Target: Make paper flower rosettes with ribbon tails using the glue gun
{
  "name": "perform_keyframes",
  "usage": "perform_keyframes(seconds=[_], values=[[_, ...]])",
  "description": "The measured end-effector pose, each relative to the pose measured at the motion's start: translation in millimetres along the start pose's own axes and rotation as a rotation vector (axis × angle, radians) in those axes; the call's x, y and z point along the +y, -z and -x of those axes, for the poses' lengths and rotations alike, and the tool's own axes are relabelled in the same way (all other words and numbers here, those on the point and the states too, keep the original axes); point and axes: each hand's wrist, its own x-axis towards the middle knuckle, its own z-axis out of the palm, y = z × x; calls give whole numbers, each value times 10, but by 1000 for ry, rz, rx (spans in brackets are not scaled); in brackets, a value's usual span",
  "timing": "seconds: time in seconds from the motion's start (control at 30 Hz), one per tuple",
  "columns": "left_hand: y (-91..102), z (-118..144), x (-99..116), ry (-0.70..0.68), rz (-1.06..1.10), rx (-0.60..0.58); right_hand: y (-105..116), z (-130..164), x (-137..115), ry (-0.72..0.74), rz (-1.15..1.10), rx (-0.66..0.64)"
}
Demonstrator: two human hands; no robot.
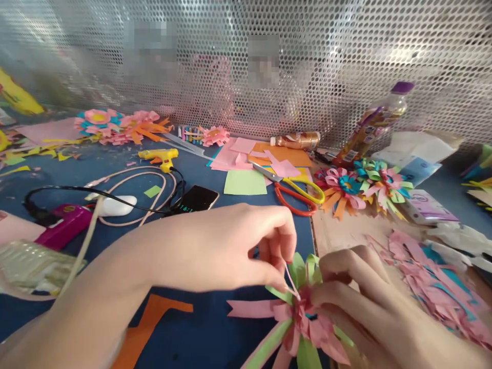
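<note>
A pink and green paper flower (295,323) lies on the blue table near the front edge. My left hand (226,246) pinches a thin pink paper strip (291,279) that rises from the flower's middle. My right hand (357,297) rests on the flower's right side, its fingers pressing on the petals and holding it down. Part of the flower is hidden under the right hand.
Red and yellow scissors (295,197), coloured paper sheets (246,182) and a phone (195,199) lie beyond the hands. A yellow glue gun (161,155), cables and a pink glue gun (67,223) sit left. Finished flowers (361,184), two bottles and pink scraps (430,287) are right. A perforated metal wall stands behind.
</note>
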Motion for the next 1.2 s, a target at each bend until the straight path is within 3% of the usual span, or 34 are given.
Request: perform_keyframes(seconds=[0.23,0.87,1.2], values=[[-131,-21,54,24,-113,134,-88,101,-68,-74,32,114],[-184,40,-110,19,-132,123,-78,50,-50,-90,25,97],[-171,16,-96,46,-106,120,-21,29,23,13,58,28]])
